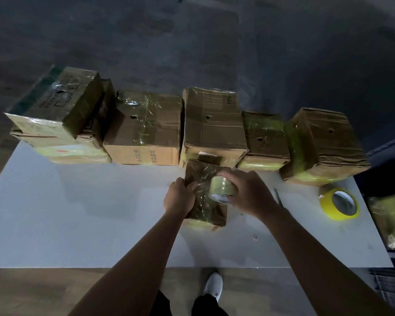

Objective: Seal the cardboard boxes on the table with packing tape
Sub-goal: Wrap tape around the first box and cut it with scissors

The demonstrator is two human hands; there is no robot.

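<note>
Mid-taping: small cardboard box (204, 197) at desk (89, 213) centre, near edge of box row. Left hand (180, 197) grips box's left side, right hand (246, 192) clamps clear tape roll (222, 189) on top. Next, prob: pull strip across seam w/ tension, press flat, cut.

A pale grey-white worktop (89, 213) fills the middle of the frame. At centre, the small brown cardboard box (203, 209) looks dark under glossy clear film, and the translucent olive-yellow tape roll (222, 189) is on it. At right is a bright yellow tape roll (328, 209). The large brown cardboard box (62, 99) at upper left has a green edge and black print. At the bottom, a white shoe (213, 286) shows against the brown wood-grain floor (32, 290).
</note>
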